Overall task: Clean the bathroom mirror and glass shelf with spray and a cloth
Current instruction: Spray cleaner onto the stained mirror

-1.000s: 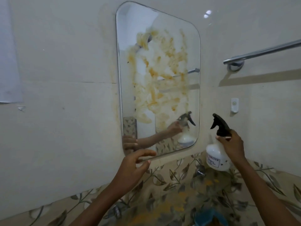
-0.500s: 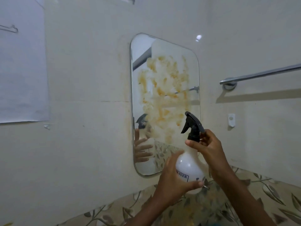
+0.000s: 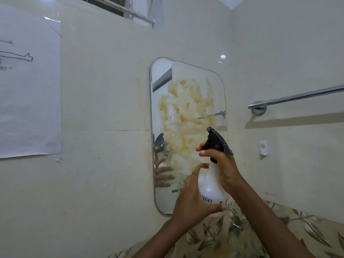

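My right hand (image 3: 222, 165) grips the spray bottle (image 3: 211, 187) by its neck and my left hand (image 3: 193, 201) cups its base, before the stained mirror (image 3: 186, 101). The nozzle (image 3: 211, 130) seems aimed off-centre, so squeezing could mist the wall (image 3: 111, 164) instead.

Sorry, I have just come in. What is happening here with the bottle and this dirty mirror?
A person holds a white plastic spray bottle with a black trigger head in front of the rounded rectangular wall mirror. The right hand grips its neck at the trigger, and the left hand cups its body from below. Orange-brown smears cover much of the glass. Nothing looks wiped yet, and no cloth is in view.
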A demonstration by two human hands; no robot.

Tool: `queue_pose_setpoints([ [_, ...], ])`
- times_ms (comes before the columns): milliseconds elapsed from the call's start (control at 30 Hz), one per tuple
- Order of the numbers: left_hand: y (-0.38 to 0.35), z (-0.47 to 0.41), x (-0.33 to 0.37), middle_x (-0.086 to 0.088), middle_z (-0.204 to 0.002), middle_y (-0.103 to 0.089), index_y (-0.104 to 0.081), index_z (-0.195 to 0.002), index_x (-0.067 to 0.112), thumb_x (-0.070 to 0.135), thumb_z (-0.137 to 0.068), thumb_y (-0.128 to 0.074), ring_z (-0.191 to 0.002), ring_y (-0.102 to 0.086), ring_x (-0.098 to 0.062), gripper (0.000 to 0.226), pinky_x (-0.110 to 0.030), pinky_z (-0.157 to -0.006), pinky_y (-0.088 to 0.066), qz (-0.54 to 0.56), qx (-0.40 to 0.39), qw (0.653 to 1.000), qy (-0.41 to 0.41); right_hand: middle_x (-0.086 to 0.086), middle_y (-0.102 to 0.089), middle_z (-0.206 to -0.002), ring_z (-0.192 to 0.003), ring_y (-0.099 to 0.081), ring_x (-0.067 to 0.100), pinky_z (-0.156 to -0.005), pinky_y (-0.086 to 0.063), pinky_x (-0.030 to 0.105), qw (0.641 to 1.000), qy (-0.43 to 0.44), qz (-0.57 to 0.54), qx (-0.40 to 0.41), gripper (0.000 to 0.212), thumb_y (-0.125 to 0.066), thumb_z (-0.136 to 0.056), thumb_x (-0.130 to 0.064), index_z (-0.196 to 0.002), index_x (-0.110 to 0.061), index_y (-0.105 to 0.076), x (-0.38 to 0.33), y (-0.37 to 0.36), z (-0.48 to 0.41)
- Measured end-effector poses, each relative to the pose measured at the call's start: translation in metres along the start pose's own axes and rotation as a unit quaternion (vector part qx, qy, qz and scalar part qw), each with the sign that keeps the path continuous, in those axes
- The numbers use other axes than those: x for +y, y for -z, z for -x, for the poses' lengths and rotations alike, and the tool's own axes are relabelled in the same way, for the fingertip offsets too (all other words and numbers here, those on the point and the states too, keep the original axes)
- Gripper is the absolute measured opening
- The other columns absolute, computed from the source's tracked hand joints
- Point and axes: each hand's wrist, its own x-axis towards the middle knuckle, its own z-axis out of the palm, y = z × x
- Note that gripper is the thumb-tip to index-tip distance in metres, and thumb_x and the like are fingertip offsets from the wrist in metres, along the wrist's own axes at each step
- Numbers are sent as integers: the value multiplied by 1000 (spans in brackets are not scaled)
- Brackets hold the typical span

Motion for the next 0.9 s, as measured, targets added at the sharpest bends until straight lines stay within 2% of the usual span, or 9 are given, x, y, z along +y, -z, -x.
queue_pose_setpoints([
  [100,21,-14,7,21,-146,-26,-3,-139,55,68,-54,-73,-130,-32,-2,111,-28,-102,-40,-17,-18,1000,1,8,-68,-84,-80,-67,7,-65,-54,32,999,36,9,3,21,-54,-75,10,-80,-7,-64,-16,-10,-15],
  [167,47,-25,15,15,-150,-26,-9,-143,48,79,-62,-53,-135,-28,-5,97,-39,-109,-34,-57,-26,998,-22,8,-69,-82,-82,-68,11,-70,-55,35,999,39,-2,15,20,-53,-74,10,-78,-6,-64,-25,-11,-27],
  [233,83,-40,22,11,-148,-33,-26,-142,40,80,-71,-31,-134,-29,-7,82,-40,-111,-27,-149,27,986,-68,9,-68,-79,-83,-68,18,-76,-54,39,999,27,-18,23,18,-53,-75,9,-76,-6,-64,-31,-10,-35],
  [300,125,-63,23,6,-148,-35,-38,-138,32,75,-76,-21,-136,-30,-13,77,-41,-113,-18,-292,117,942,-115,10,-67,-73,-77,-67,23,-75,-55,39,999,25,-28,24,16,-53,-80,6,-76,-5,-64,-36,-9,-42],
  [400,180,-97,9,-4,-147,-39,-42,-137,20,59,-86,-26,-136,-35,-25,66,-45,-111,-12,-489,177,840,-157,14,-65,-67,-67,-65,24,-70,-57,36,999,42,-19,26,11,-56,-83,1,-77,-3,-64,-44,-9,-44],
  [533,209,-113,-3,-12,-145,-43,-42,-138,11,53,-95,-12,-133,-40,-31,68,-49,-109,-24,-613,136,765,-142,14,-62,-58,-56,-60,24,-59,-53,32,996,71,16,43,16,-57,-82,1,-68,-3,-64,-55,-7,-53],
  [700,207,-112,-7,-12,-145,-42,-48,-135,15,48,-98,-5,-132,-42,-33,65,-53,-106,-32,-656,140,728,-144,12,-57,-47,-42,-52,21,-44,-44,25,995,66,40,57,20,-58,-82,-2,-63,-1,-61,-60,0,-68],
  [833,209,-113,-11,-12,-145,-43,-46,-135,15,47,-95,-19,-131,-43,-34,58,-53,-105,-37,-671,147,707,-166,15,-66,-60,-58,-65,24,-63,-53,33,999,14,34,0,12,-58,-81,-2,-71,-2,-64,-66,10,-73],
  [900,209,-113,-13,-12,-145,-43,-45,-136,15,47,-93,-27,-131,-42,-34,57,-54,-105,-36,-678,150,698,-173,14,-65,-56,-53,-63,25,-65,-51,36,999,16,43,13,15,-56,-81,-1,-67,-2,-64,-67,15,-77],
])
